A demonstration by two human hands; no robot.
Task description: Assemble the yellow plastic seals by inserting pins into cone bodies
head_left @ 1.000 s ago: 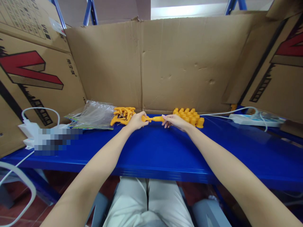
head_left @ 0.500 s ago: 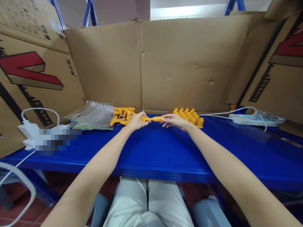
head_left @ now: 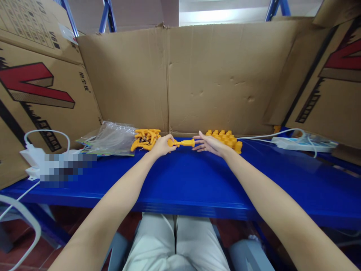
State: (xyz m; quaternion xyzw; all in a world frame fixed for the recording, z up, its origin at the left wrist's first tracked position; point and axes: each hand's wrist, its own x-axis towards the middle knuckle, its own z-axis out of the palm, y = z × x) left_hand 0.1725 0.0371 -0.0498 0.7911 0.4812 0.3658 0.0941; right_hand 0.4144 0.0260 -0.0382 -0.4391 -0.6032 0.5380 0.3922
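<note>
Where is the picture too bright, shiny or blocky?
In the head view, the light up top is washed out white; in that view, the plastic bag glints, and blocky squares hide something at the left of the blue table; also there, the yellow piece in the left hand is too small for fine detail.

**Light and picture quality**

White strip (head_left: 220, 15) at far side overexposed. Blue table (head_left: 183, 184): faint sheen at right; clear plastic bags (head_left: 113, 137) glint at left. Floor (head_left: 229, 227) beneath dim. Wide-angle stretch skews cardboard boxes (head_left: 334, 98) at both sides. Pixelated patch (head_left: 63, 169) at left. Fine detail on held yellow piece (head_left: 186, 143) soft.
</note>
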